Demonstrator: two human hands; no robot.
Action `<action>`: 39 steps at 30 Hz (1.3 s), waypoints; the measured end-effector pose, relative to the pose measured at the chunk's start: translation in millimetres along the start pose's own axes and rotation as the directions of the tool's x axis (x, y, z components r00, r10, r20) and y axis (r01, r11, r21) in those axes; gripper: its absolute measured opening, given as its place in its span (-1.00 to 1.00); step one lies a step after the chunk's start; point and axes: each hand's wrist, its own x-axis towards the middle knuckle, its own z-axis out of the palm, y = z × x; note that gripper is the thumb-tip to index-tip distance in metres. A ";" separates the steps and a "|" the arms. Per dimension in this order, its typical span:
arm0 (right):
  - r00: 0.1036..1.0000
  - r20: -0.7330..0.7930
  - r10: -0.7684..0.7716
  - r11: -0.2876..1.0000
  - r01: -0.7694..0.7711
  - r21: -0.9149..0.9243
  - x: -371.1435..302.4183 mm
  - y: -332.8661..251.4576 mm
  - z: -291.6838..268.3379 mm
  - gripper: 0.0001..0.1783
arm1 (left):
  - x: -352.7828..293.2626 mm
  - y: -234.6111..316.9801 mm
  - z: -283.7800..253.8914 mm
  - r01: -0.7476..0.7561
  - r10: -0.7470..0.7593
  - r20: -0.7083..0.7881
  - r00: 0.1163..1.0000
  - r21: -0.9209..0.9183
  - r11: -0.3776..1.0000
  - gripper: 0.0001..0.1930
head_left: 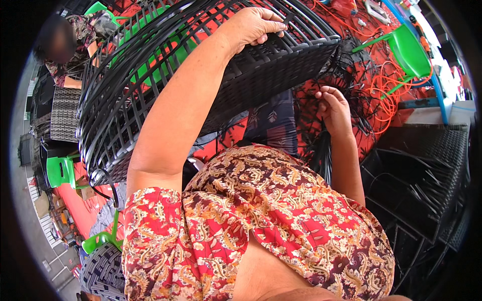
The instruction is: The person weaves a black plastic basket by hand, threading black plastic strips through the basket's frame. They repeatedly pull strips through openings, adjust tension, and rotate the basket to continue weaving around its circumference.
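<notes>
A large black woven frame of flat plastic strips lies tilted across my lap, with long loose strands arching off its left side. My left hand reaches over its top, thumb and fingers pinched together on a black strip near the upper edge. To the right of the frame and apart from it, my right hand is raised with its fingers curled in. What those fingers hold, if anything, is too small to make out. Below that hand hangs a bundle of black strips.
Black offcuts litter the red floor covering. An orange hose coils beside a green chair at the right. Black woven furniture stands at the lower right. Another person sits at the far left.
</notes>
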 end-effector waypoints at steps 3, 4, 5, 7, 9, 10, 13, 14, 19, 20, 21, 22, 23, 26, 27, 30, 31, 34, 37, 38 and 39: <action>0.999 0.047 0.025 1.000 -0.024 -0.017 -2.1 9.1 -1.3 -0.89 | -1.3 0.5 -0.5 -0.014 0.014 0.021 1.000 -0.021 1.000 -0.82; 0.998 0.054 0.033 0.999 -0.032 -0.019 -1.4 13.1 -2.1 -0.89 | -2.9 1.1 -0.2 -0.006 0.006 0.005 1.000 -0.016 1.000 -0.81; 0.996 0.090 0.017 0.999 -0.014 -0.037 -0.2 14.4 -1.5 -0.89 | -5.0 4.2 1.4 -0.001 0.001 -0.011 1.000 -0.013 1.000 -0.81; 0.997 0.069 0.024 0.997 -0.018 -0.080 -2.8 14.9 3.4 -0.89 | -8.0 6.4 4.2 -0.002 0.003 -0.042 0.999 0.018 1.000 -0.80; 0.998 0.054 0.026 0.994 -0.020 -0.109 -5.4 16.2 8.9 -0.89 | -9.8 8.3 5.3 -0.014 0.019 -0.073 0.997 0.076 0.997 -0.79; 0.998 0.060 0.026 0.993 -0.019 -0.113 -6.2 17.1 10.3 -0.89 | -10.9 9.8 6.2 -0.023 0.030 -0.082 0.996 0.093 0.995 -0.78; 0.996 0.077 0.033 0.992 -0.023 -0.125 -10.8 16.7 16.5 -0.90 | -14.4 13.4 8.0 -0.057 0.073 -0.105 0.992 0.149 0.987 -0.78; 0.997 0.072 0.030 0.991 -0.020 -0.131 -11.4 16.8 17.6 -0.90 | -12.7 11.6 8.9 -0.085 0.114 -0.124 0.986 0.216 0.973 -0.78; 0.997 0.070 0.034 0.987 -0.023 -0.157 -14.0 12.6 20.9 -0.89 | -12.7 11.2 15.0 -0.043 0.125 -0.158 0.980 0.442 0.896 -0.70; 0.997 0.072 0.033 0.987 -0.021 -0.158 -13.8 11.8 21.0 -0.89 | -20.3 21.3 19.0 0.053 0.027 -0.179 0.983 0.427 0.903 -0.69; 0.997 0.074 0.031 0.987 -0.019 -0.160 -13.4 11.2 21.1 -0.89 | -22.3 24.1 20.3 0.063 0.015 -0.184 0.983 0.411 0.909 -0.67; 0.997 0.076 0.030 0.987 -0.018 -0.162 -13.1 10.7 21.1 -0.89 | -20.3 23.8 19.8 0.064 0.003 -0.169 0.986 0.391 0.918 -0.67; 0.997 0.077 0.025 0.988 -0.012 -0.156 -13.7 11.1 22.0 -0.89 | -20.5 23.7 18.6 0.066 -0.007 -0.158 0.987 0.370 0.926 -0.67; 0.996 0.084 -0.001 0.989 0.014 -0.148 -14.8 8.9 26.4 -0.89 | -22.2 25.8 13.6 0.052 -0.037 -0.057 0.998 0.296 0.954 -0.68; 0.996 0.093 -0.015 0.988 0.029 -0.152 -15.5 2.8 30.8 -0.89 | -21.4 21.1 9.1 0.029 -0.023 -0.027 0.999 0.246 0.969 -0.68; 0.979 0.135 -0.152 0.974 0.172 -0.145 -10.2 -18.2 39.2 -0.88 | -21.0 19.7 5.6 0.047 -0.046 -0.023 0.999 0.081 0.996 -0.66; 0.971 0.136 -0.198 0.967 0.216 -0.132 -8.0 -29.1 45.2 -0.88 | -19.8 18.0 3.5 0.053 -0.052 -0.029 0.998 0.066 0.996 -0.66; 0.919 0.213 -0.331 0.922 0.363 -0.134 -0.9 -64.5 67.1 -0.88 | -21.7 16.9 0.3 0.073 -0.077 -0.065 0.995 -0.065 0.995 -0.72; 0.872 0.276 -0.405 0.825 0.478 -0.301 13.6 -91.7 85.5 -0.88 | -21.7 16.8 -6.5 0.053 -0.070 -0.052 0.996 -0.285 0.957 -0.79; 0.862 0.306 -0.404 0.792 0.497 -0.355 20.0 -97.6 92.9 -0.88 | -22.8 18.0 -12.5 0.045 -0.066 -0.040 0.997 -0.394 0.918 -0.82; 0.857 0.333 -0.394 0.759 0.508 -0.408 25.2 -101.7 99.5 -0.88 | -21.8 18.8 -14.1 0.007 -0.032 -0.049 0.998 -0.451 0.892 -0.85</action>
